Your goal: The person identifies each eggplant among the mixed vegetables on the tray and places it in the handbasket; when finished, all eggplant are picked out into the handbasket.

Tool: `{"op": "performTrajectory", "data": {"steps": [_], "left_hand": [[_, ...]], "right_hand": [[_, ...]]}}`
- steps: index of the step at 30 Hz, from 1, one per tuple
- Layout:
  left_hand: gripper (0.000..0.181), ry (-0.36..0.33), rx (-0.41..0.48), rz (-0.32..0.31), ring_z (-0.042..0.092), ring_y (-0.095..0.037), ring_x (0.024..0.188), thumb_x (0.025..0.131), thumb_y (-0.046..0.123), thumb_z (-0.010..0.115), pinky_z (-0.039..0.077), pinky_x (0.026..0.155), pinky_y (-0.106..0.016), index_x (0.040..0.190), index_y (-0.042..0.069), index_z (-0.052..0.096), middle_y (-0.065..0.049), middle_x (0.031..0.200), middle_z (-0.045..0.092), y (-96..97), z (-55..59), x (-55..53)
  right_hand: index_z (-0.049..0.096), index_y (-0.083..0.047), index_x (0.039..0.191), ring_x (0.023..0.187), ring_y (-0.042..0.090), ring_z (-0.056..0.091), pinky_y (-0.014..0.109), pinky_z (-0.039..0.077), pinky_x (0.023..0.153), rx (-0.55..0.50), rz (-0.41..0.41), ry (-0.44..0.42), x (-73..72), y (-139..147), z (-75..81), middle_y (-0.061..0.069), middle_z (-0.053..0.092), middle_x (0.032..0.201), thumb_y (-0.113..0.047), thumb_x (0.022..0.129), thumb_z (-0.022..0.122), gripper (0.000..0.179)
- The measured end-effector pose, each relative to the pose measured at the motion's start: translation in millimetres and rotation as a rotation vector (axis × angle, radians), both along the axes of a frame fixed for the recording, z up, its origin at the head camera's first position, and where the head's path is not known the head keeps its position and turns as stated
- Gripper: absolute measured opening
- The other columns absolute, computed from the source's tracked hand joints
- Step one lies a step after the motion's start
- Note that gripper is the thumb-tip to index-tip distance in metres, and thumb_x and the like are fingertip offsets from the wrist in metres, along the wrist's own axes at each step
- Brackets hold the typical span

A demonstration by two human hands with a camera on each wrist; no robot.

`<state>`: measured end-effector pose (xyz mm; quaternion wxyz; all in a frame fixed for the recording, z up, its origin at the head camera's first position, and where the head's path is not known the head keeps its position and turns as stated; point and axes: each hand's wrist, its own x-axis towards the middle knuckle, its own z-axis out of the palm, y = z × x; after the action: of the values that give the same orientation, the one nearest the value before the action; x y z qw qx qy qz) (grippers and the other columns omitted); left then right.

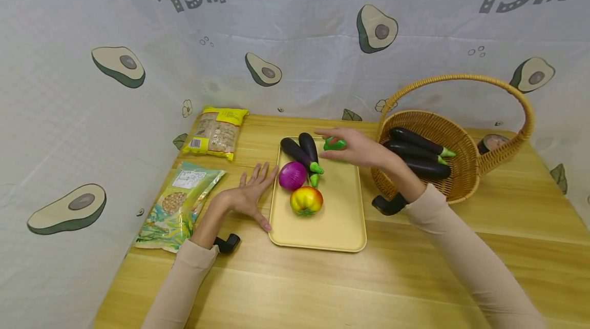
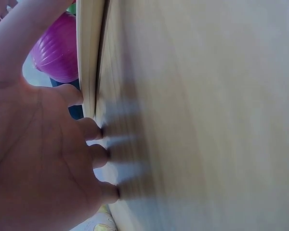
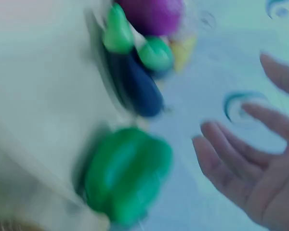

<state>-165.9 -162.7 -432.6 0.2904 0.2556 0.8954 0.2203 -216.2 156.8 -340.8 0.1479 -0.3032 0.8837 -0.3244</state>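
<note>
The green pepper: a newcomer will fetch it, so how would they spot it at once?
On the wooden table, find the pale yellow tray. The green pepper sits at its far right corner, near the right hand. Unlike the dark eggplants, green only at their stem ends, it looks green all over.

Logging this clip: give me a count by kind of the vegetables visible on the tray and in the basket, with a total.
Eggplants on the tray: 2
Eggplants in the basket: 3
Purple onion: 1
Yellow-red tomato: 1
Green pepper: 1
Total: 8
</note>
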Motion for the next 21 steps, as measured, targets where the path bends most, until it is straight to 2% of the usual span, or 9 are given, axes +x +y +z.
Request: {"op": "performTrajectory", "data": {"steps": [3, 7, 13, 16, 21], "left_hand": [[0.151, 0.0, -0.005, 0.001, -0.029, -0.039, 0.157, 0.068, 0.047, 0.096, -0.017, 0.124, -0.068, 0.166, 0.015, -0.014, -0.021, 0.169, -0.028, -0.3, -0.4, -0.4], [0.151, 0.003, -0.005, 0.0, -0.029, -0.039, 0.157, 0.068, 0.048, 0.096, -0.017, 0.123, -0.068, 0.166, 0.015, -0.014, -0.021, 0.169, -0.028, -0.4, -0.9, -0.9], [0.15, 0.003, -0.005, 0.0, -0.028, -0.04, 0.157, 0.068, 0.047, 0.096, -0.016, 0.124, -0.069, 0.166, 0.014, -0.014, -0.022, 0.169, -0.027, -0.4, -1.0, -0.8], [0.15, 0.002, -0.009, -0.001, -0.028, -0.04, 0.157, 0.069, 0.047, 0.095, -0.016, 0.124, -0.069, 0.166, 0.014, -0.014, -0.022, 0.169, -0.027, -0.5, -1.0, -1.0], [0.15, -0.005, -0.007, -0.005, -0.029, -0.039, 0.156, 0.069, 0.048, 0.095, -0.017, 0.123, -0.068, 0.166, 0.015, -0.015, -0.021, 0.169, -0.029, -0.5, -2.0, -1.5]], "right_hand": [[0.046, -0.006, 0.156, 0.123, 0.042, 0.062, 0.054, 0.055, 0.098, 0.013, -0.04, 0.052, -6.2, -21.5, -12.6, 0.027, 0.05, 0.152, -0.026, 0.101, 0.068, 0.063], [0.047, -0.004, 0.155, 0.116, 0.043, 0.065, 0.052, 0.057, 0.094, 0.027, -0.075, 0.056, -14.1, -42.1, -24.1, 0.03, 0.053, 0.145, -0.028, 0.101, 0.069, 0.063], [0.052, -0.003, 0.151, 0.111, 0.039, 0.066, 0.048, 0.057, 0.092, 0.056, -0.09, 0.055, -24.4, -60.2, -32.6, 0.031, 0.058, 0.138, -0.027, 0.098, 0.072, 0.061], [0.055, -0.002, 0.148, 0.112, 0.038, 0.065, 0.047, 0.056, 0.093, 0.077, -0.078, 0.08, -28.5, -66.8, -36.0, 0.029, 0.062, 0.135, -0.026, 0.098, 0.072, 0.058], [0.059, -0.003, 0.145, 0.099, 0.031, 0.057, 0.037, 0.047, 0.082, 0.107, -0.081, 0.103, -31.6, -74.2, -41.5, 0.025, 0.069, 0.115, -0.024, 0.097, 0.073, 0.055]]}}
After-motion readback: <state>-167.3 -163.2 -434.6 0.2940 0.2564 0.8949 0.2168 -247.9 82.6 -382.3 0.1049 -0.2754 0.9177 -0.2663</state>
